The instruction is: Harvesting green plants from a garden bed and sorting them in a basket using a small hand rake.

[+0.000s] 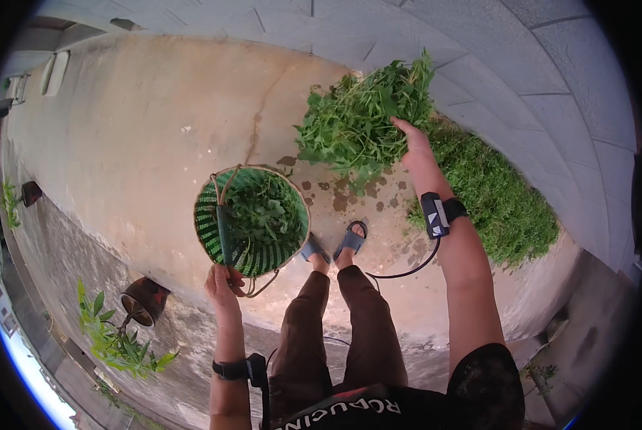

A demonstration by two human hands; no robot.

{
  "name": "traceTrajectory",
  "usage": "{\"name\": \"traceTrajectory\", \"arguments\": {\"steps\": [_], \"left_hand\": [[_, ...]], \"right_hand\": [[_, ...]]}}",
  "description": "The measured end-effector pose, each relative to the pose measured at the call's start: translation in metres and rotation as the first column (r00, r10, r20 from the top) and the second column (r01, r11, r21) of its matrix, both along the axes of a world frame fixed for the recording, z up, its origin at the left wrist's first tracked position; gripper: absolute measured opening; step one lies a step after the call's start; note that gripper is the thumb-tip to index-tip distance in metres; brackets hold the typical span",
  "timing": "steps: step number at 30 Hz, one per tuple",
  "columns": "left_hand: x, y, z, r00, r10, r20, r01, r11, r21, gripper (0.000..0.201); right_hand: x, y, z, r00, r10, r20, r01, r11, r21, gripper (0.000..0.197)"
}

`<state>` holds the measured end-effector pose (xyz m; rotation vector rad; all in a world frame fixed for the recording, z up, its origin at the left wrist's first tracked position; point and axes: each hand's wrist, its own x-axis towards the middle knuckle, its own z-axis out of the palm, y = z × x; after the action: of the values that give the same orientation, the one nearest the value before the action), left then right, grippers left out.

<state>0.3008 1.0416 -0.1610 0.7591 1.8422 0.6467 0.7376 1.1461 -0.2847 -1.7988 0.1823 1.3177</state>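
My left hand (224, 283) is closed on the near rim of a green woven basket (208, 215), by the foot of its wrapped handle (225, 233). The basket is tilted so its mouth faces me, with loose leafy greens (267, 215) inside. Farther off on the right, my right hand (412, 140) grips a large bunch of leafy greens (356, 118) with thin stems. Its thumb shows along the bunch's edge, while the other fingers are hidden by leaves. The bunch is apart from the basket.
A low heap of greens (493, 193) lies along the grey wall (536, 93) at right. Wet spots mark the concrete floor (163, 129). Potted plants (145, 301) stand at left. My sandalled feet (353, 235) are just beyond my knees, and a black cable (407, 274) runs from my right wrist.
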Motion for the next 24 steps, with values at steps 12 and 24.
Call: {"name": "traceTrajectory", "arguments": {"steps": [12,24], "left_hand": [[-0.013,-0.01,0.004,0.995,0.095,0.007,-0.095,0.993,-0.066,0.032],[-0.013,-0.018,0.014,0.988,0.07,0.137,-0.059,0.995,-0.083,0.033]], "right_hand": [[0.007,0.003,-0.039,0.931,0.023,0.364,0.013,0.995,-0.096,0.067],[0.013,-0.003,-0.053,0.938,-0.028,0.345,0.102,0.975,-0.199,0.067]]}}
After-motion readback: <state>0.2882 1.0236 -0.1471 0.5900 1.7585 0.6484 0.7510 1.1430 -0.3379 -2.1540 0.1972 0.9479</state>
